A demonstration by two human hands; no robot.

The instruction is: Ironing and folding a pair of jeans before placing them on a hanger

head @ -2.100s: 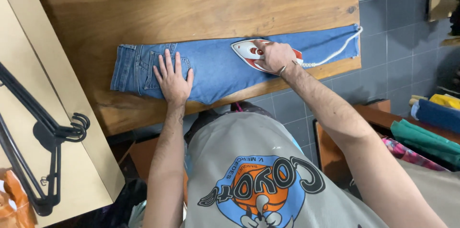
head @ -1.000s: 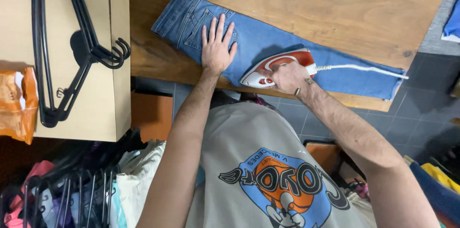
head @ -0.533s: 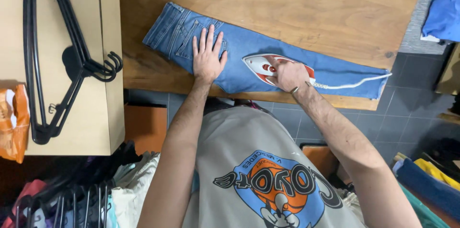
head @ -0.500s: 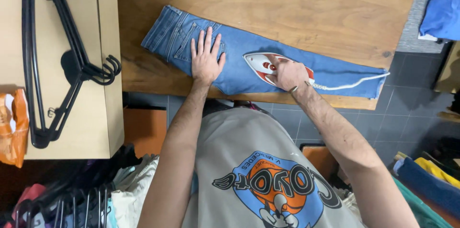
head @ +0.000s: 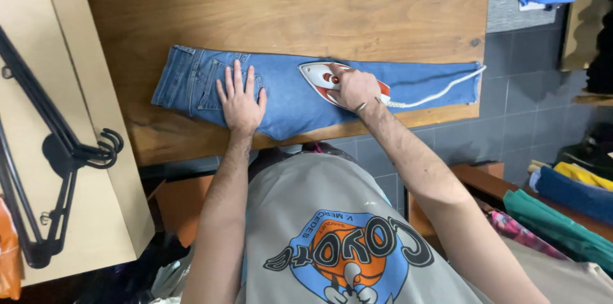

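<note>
Iron (head: 329, 80) slid back toward mid-leg since a moment ago; right hand (head: 355, 89) fingers closed on its handle. Left hand (head: 241, 98) fingers spread flat, pinning jeans (head: 287, 96) on counter (head: 287, 10). Pass continues.

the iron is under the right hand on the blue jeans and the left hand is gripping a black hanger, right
Not quite. The head view shows the left hand pressed flat, fingers spread, on the blue jeans, not gripping a hanger; the black hangers lie apart on the beige surface. The rest holds: the right hand is on the iron, on the jeans.
</note>
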